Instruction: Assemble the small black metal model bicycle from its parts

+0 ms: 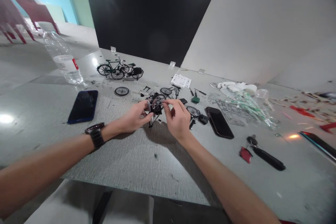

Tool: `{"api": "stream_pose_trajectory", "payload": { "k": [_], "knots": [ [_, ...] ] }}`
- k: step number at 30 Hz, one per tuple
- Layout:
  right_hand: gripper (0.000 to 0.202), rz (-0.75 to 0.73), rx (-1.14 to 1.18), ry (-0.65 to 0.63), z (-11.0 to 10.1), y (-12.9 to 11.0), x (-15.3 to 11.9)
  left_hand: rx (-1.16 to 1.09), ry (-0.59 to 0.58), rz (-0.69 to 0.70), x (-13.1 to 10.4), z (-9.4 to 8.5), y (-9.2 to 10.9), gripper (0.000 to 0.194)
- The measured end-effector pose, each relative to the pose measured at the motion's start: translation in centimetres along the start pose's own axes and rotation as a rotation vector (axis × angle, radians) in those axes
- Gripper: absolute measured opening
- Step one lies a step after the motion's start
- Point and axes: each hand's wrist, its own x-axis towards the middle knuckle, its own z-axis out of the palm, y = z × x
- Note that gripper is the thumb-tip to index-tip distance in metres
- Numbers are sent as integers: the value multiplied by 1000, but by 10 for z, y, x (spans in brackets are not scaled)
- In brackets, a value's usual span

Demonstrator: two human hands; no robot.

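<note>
My left hand (135,116) and my right hand (177,118) meet over the middle of the table, fingers closed around a partly built miniature bicycle (158,103). Its black spoked wheel faces me, and thin dark frame parts stick out below it. The left fingers pinch its left side; the right thumb and fingertips press on the wheel's right side. Just behind lie a loose spoked wheel (121,91) and another wheel with frame parts (166,91). Right of my right hand are another wheel (193,112) and a small black piece (203,119). My fingertips hide some contact points.
Two assembled model bicycles (119,69) stand at the back left, near a water bottle (63,59). Phones lie left (83,106) and right (219,122). Beyond are an instruction sheet (181,81), part frames (233,112), clear plastic bags (256,106) and keys with a black fob (269,158).
</note>
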Motion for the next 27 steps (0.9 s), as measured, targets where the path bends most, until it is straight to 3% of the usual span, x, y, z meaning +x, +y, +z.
{"api": "stream_pose_trajectory", "payload": {
  "k": [8,14,27],
  "knots": [
    [21,271,205,-22,0,-7,-2,51,-23,82,0,1,-1,20],
    [20,439,381,-46,1,-10,-2,41,-48,18,0,0,2,21],
    [32,423,392,-88,6,-2,1,159,-2,-44,6,0,2,33]
  ]
}}
